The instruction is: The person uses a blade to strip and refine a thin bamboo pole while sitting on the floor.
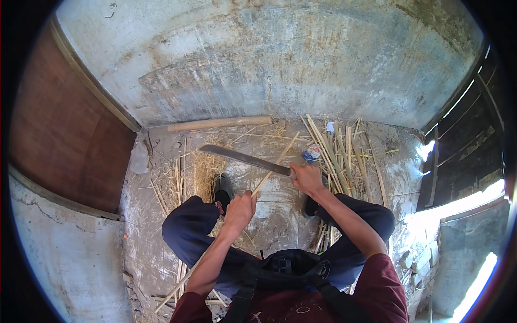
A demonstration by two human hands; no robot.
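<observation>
On floor, between knees: bamboo strip (272, 168), crossed by blade.
Left hand (239, 210): clamped on strip.
Right hand (306, 177): clamped on machete (242, 158) handle.

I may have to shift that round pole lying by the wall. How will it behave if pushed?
The pole looks round and smooth, so a sideways push would probably roll it. It looks thick and straight, so likely stiff and fairly heavy for its size. Straw strewn before it might slow the roll.

1 head cam, fisheye, looks steeply down, close over lap and concrete floor (280, 215).
</observation>
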